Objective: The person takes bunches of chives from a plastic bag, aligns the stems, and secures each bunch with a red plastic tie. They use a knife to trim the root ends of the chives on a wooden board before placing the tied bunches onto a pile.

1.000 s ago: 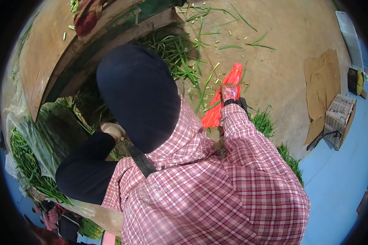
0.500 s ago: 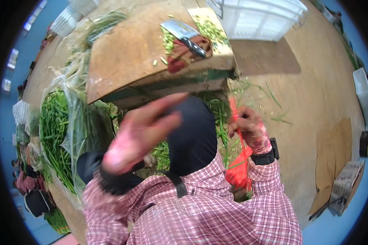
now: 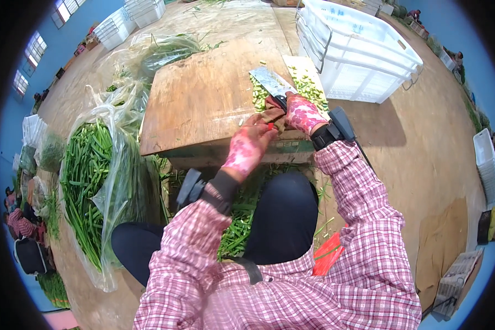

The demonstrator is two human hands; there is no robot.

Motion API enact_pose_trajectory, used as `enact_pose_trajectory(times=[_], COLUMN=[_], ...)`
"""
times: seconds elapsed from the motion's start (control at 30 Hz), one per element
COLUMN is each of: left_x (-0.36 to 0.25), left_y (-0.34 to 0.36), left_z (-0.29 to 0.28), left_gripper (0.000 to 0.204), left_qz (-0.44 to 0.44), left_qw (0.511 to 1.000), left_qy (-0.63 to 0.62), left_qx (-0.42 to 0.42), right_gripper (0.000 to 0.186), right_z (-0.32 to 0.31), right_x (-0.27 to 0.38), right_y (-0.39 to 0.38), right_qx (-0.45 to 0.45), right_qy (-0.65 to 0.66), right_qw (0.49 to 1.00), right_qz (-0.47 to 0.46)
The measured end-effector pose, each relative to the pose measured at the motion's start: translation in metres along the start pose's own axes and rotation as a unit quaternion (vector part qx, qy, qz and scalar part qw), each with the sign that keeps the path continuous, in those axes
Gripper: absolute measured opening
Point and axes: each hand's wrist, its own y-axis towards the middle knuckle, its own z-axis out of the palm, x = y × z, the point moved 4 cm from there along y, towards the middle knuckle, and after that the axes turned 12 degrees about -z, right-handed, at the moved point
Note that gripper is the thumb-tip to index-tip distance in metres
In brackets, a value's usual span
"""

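Observation:
A cleaver [image 3: 268, 80] with a broad blade and black handle lies at the right of the wooden board [image 3: 203, 93], over pale green chopped stems [image 3: 258, 94]. My right hand [image 3: 303, 113], in a pink patterned glove, is closed on the end of its handle. Close beside it, my left hand [image 3: 249, 144] pinches a reddish-brown cloth [image 3: 275, 114] at the board's near edge. A small red piece shows at the left fingertips; what it is I cannot make out. More chopped stems [image 3: 309, 87] cover a pale board next to the blade.
Left of the board stands a clear plastic bag [image 3: 113, 181] of long green stalks [image 3: 88, 176]. White crates [image 3: 363, 55] are stacked beyond the board at right. A red plastic bag [image 3: 329, 254] is partly hidden by my right sleeve. Cut greens [image 3: 239, 231] lie between my legs.
Both hands have moved up to the board's right side. My right hand has let go of the red plastic strip and taken the cleaver handle; my left hand now holds the cloth.

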Motion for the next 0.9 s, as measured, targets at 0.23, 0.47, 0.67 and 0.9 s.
enact_pose_trajectory(times=[0.23, 0.47, 0.67, 0.9], left_x=[0.000, -0.021, -0.031, -0.035], left_y=[0.053, 0.045, 0.008, -0.006], left_z=[0.048, 0.088, 0.104, 0.084], left_gripper=[0.030, 0.020, 0.019, 0.020], left_qz=[0.029, 0.065, 0.024, -0.116], left_qw=[0.999, 0.994, 0.988, 0.943], left_qy=[0.019, -0.073, -0.121, -0.256], left_qx=[0.022, 0.044, 0.093, 0.180], right_gripper=[0.047, 0.039, 0.034, 0.032], right_z=[-0.068, -0.046, -0.011, -0.021], right_x=[-0.021, -0.062, -0.098, 0.008], right_y=[-0.025, 0.048, 0.088, -0.005], right_qx=[-0.032, -0.047, 0.051, 0.160], right_qy=[0.268, 0.161, 0.027, 0.160], right_qw=[0.948, 0.982, 0.998, 0.966], right_qz=[0.166, 0.084, 0.008, -0.122])
